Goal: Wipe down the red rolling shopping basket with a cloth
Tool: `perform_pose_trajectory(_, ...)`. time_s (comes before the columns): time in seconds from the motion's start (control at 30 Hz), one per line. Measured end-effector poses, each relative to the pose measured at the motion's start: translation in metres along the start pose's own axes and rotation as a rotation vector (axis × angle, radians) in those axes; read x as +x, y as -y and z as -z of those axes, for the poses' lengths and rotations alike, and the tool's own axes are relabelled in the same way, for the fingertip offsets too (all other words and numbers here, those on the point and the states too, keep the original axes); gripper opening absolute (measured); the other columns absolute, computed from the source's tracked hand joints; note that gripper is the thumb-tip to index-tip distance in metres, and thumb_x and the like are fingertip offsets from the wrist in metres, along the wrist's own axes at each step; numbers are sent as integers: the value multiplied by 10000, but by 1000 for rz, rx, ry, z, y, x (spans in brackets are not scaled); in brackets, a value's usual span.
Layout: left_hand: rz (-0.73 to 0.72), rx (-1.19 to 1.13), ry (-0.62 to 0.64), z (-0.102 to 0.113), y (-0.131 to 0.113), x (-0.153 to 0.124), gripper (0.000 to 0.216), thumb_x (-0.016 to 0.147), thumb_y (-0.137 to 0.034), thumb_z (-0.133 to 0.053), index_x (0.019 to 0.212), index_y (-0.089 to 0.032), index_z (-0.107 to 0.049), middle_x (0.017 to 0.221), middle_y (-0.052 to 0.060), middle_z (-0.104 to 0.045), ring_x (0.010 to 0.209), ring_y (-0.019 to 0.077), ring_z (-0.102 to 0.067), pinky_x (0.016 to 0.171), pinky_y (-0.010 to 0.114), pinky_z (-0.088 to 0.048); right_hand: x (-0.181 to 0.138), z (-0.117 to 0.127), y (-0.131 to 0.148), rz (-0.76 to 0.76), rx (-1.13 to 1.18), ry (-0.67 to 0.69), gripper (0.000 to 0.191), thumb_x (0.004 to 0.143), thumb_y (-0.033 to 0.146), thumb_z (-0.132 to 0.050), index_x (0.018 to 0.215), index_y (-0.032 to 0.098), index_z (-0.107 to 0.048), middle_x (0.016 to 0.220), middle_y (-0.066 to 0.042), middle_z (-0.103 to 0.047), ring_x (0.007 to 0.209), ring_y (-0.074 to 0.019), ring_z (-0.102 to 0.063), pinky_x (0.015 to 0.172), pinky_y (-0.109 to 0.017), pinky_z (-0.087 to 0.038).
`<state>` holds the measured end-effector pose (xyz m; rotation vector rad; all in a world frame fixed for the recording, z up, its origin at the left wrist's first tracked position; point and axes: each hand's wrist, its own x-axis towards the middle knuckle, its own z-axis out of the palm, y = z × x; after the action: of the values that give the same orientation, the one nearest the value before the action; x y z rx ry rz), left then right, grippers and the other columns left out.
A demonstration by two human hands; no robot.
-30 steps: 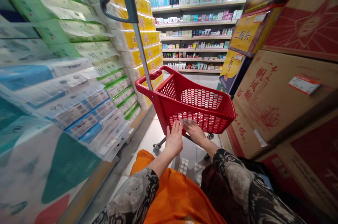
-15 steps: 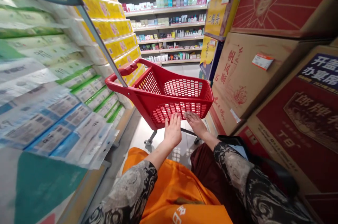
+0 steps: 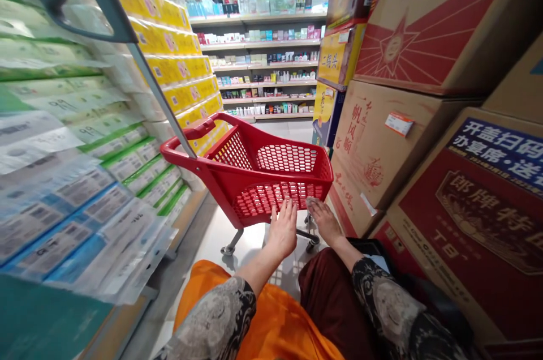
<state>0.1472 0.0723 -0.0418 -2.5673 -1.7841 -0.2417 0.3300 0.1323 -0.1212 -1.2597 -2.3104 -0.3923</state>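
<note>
A red plastic shopping cart (image 3: pixel 271 176) with a perforated basket stands sideways in front of me, its long grey handle rising to the upper left. My left hand (image 3: pixel 284 232) is stretched out with its fingers at the near side of the basket; I cannot tell whether they touch it. Close by on the right, my right hand (image 3: pixel 324 223) reaches toward the basket's front lower corner, fingers extended. Both hands are open and hold nothing that I can see. The basket looks bare inside where it shows.
Cardboard cartons (image 3: pixel 373 145) are stacked close on the right. On the left are packs with green wrapping (image 3: pixel 148 170) and yellow multipacks (image 3: pixel 182 71). A shelf (image 3: pixel 263 43) of small boxes and bottles crosses the back. A wheel (image 3: pixel 228 249) of the cart stands on the pale floor.
My view has tilted up, so the cart and shelves sit lower in it. The hands stay stretched toward the basket, slightly farther apart.
</note>
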Motion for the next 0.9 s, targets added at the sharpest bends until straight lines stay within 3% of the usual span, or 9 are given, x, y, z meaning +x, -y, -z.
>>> perform_pose_trajectory(0.2,76,44,-16,10,14,9,643,779,-148,-356,1405,-61,-242,1503,142,-156,1390,268,-115,1105,534,-92,48,37,5,-44,69,-261,474,871,66,-323,1319,161,-450,1372,-100,-450,1351,-201,-263,1090,-475,-271)
perform_pose_trajectory(0.3,111,81,-21,16,18,12,640,791,-173,-361,1408,-62,-230,1506,143,-145,1392,266,-104,1107,531,-93,71,33,8,-13,89,-321,454,889,84,-334,1321,168,-447,1365,-89,-462,1361,-188,-235,1100,-459,-257)
perform_pose_trajectory(0.4,127,107,-11,15,22,9,647,793,-198,-370,1411,-75,-227,1511,131,-136,1392,260,-106,1110,521,-104,68,5,18,92,74,-282,419,887,79,-361,1271,165,-503,1322,-78,-512,1355,-192,-249,1091,-448,-277)
perform_pose_trajectory(0.53,150,110,6,7,31,-1,663,784,-200,-377,1416,-80,-216,1511,125,-145,1393,255,-103,1109,518,-106,50,-23,40,196,70,-85,416,863,46,-384,1236,151,-536,1277,-85,-553,1306,-204,-351,1050,-430,-348)
perform_pose_trajectory(0.63,206,108,21,6,41,-5,678,771,-196,-392,1419,-101,-215,1514,115,-141,1393,249,-107,1106,517,-118,56,-16,54,241,94,-69,411,867,50,-371,1221,151,-554,1257,-91,-569,1293,-205,-373,1031,-416,-375)
perform_pose_trajectory(0.8,300,108,-7,15,58,-2,704,755,-172,-399,1422,-79,-195,1514,119,-131,1392,260,-102,1107,527,-105,110,14,65,211,161,-262,420,915,98,-315,1286,179,-493,1354,-77,-476,1358,-201,-244,1096,-452,-265)
perform_pose_trajectory(0.9,328,101,-19,18,64,-5,706,754,-170,-396,1420,-61,-190,1513,126,-124,1391,260,-108,1109,527,-101,119,8,67,223,142,-239,402,914,89,-325,1259,162,-518,1323,-82,-509,1336,-213,-296,1083,-457,-280)
